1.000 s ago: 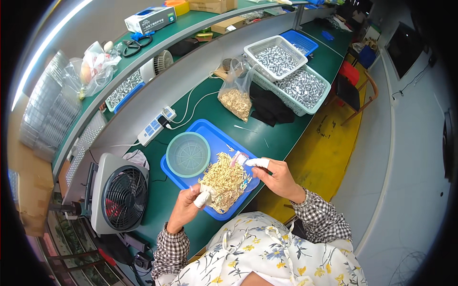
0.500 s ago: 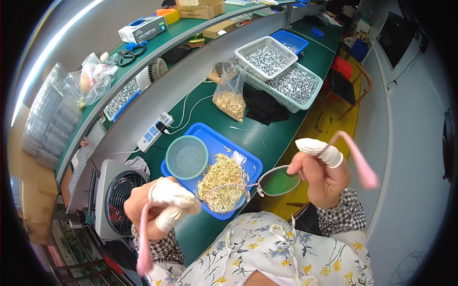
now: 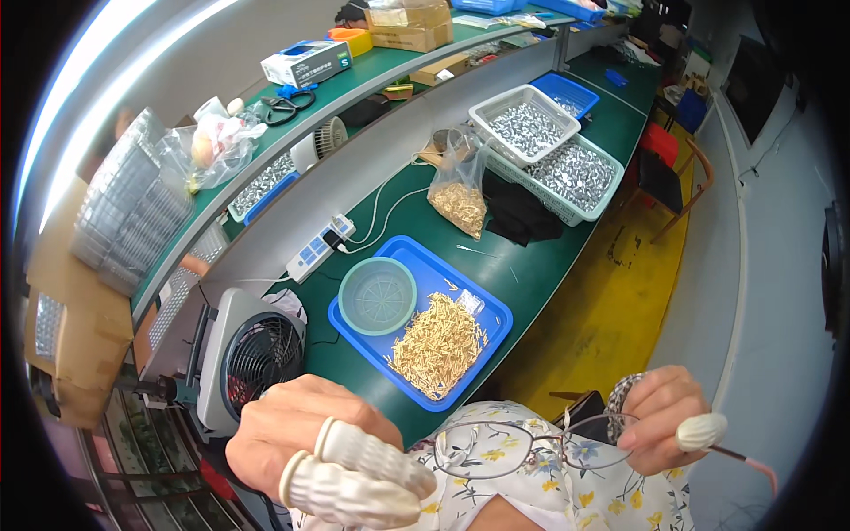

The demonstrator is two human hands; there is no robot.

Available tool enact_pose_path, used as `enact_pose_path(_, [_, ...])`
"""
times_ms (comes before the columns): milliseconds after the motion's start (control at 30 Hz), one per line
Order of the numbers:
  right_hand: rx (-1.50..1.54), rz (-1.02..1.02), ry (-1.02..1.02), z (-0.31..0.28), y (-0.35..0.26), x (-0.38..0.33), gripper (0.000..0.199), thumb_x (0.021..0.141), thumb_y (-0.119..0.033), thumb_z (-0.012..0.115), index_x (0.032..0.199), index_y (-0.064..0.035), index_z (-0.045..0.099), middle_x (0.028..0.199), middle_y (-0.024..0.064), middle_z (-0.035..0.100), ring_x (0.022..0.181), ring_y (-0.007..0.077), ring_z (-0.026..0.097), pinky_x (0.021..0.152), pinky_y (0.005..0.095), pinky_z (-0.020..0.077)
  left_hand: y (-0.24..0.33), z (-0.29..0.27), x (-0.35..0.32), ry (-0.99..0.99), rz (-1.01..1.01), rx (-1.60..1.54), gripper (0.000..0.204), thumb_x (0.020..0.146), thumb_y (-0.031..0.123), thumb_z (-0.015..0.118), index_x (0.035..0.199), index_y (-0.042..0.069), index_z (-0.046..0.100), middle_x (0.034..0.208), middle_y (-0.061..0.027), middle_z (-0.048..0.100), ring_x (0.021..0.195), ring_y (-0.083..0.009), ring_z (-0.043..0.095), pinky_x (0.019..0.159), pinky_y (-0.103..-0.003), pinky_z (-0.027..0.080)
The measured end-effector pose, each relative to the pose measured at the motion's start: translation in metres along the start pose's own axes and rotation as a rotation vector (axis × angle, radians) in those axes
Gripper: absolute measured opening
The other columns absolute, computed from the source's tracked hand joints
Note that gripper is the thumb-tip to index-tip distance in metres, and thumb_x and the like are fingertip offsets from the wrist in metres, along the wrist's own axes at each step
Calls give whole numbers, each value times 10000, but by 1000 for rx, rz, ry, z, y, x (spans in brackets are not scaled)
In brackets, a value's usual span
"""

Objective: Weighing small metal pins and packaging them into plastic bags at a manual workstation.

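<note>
A pair of thin wire-rimmed eyeglasses (image 3: 546, 438) is stretched between my two hands at the lower edge of the view, in front of a floral top. My left hand (image 3: 323, 442), with ribbed white finger cots on two fingers, is closed at the left end of the frame; its fingertips hide that temple. My right hand (image 3: 668, 420) pinches the other end beside the lens and wears one white finger cot. The right temple, with a pink tip (image 3: 763, 471), sticks out beyond it.
On the green bench, a blue tray (image 3: 412, 252) holds a heap of small brass-coloured pins (image 3: 436, 345) and a round green basket (image 3: 378, 296). Behind lie a bag of pins (image 3: 459, 208) and baskets of silvery metal parts (image 3: 571, 173). A fan (image 3: 263, 358) stands at left.
Both hands have brought the eyeglasses down and closer to my body, away from over the tray. The bench scene has shifted to the right in the view.
</note>
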State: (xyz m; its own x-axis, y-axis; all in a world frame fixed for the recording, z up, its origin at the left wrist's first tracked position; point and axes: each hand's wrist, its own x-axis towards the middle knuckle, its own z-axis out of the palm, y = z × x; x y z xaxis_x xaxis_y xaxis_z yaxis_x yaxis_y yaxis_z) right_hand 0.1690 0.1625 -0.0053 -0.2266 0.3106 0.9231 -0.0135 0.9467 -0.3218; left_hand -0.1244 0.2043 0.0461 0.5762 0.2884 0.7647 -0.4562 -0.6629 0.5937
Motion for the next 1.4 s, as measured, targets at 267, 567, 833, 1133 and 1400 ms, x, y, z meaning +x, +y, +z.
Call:
enact_pose_path(267, [22,-212,-5,21,8,9,167,850,-75,533,726,37,526,668,105,624,389,124,433,399,246,437,7,-4,-20,40,93,34,108,809,25,579,825,-81,592,767,-253,622,586,-310,609,513,-400,559])
enact_pose_path(567, [365,-199,-329,14,12,19,94,709,18,605,657,36,528,734,188,615,471,202,501,446,283,470,26,-5,-19,-96,58,156,82,807,34,541,799,-40,575,802,-179,647,590,-256,612,506,-340,540])
enact_pose_path(833, [473,-91,-425,14,9,23,191,898,-90,446,886,69,551,912,264,610,594,283,563,590,403,489,26,0,-22,14,65,127,80,789,18,557,796,-59,575,769,-184,644,604,-253,610,519,-344,533])
enact_pose_path(1133, [474,-134,-460,20,23,40,204,897,-88,442,861,75,561,883,249,618,588,281,566,575,398,487,36,-9,-24,8,135,119,127,814,50,555,826,-71,591,784,-223,635,607,-278,607,536,-350,531])
enact_pose_path(1400, [604,-115,-664,53,54,59,193,856,-46,510,824,127,589,807,204,618,586,272,568,573,367,490,46,-14,-63,197,121,190,108,792,16,562,818,-86,588,776,-233,632,586,-275,604,505,-339,525])
